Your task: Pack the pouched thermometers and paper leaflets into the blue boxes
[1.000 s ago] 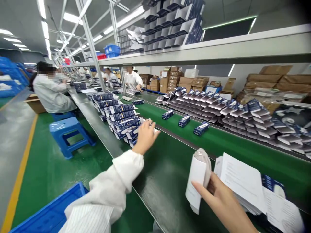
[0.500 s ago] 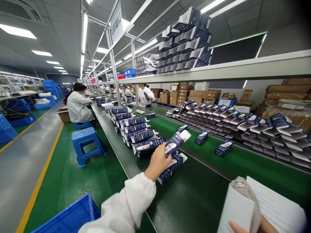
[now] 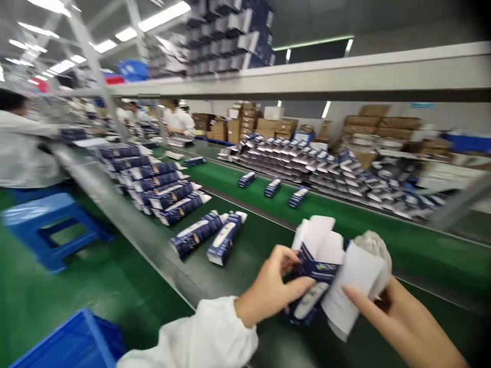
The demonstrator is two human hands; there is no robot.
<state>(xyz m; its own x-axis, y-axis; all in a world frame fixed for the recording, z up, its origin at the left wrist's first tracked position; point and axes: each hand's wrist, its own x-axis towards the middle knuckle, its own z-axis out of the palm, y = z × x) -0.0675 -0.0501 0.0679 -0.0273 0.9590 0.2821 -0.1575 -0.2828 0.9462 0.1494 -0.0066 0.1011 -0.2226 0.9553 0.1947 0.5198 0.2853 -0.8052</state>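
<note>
My left hand (image 3: 273, 286) grips a dark blue product box (image 3: 312, 278) with its white end flaps open at the top. My right hand (image 3: 399, 319) holds a folded white leaflet wrapped around a bagged item (image 3: 358, 281), right beside the open box mouth. Both hands meet low at the centre, above the dark green belt (image 3: 253, 266). Two more blue boxes (image 3: 210, 235) lie on the belt to the left, ahead of a long row of stacked boxes (image 3: 153, 176).
Three closed boxes (image 3: 272, 186) ride the far green belt. Rows of open boxes (image 3: 330, 168) lie behind them under a grey shelf (image 3: 307, 79). A blue stool (image 3: 46, 225) and a blue crate (image 3: 65, 345) stand at left. Other workers sit further down the line.
My left hand has taken a blue box from the stack and brought it back to the right hand. The view has swung down and right, and the leaflet bundle now meets the open box.
</note>
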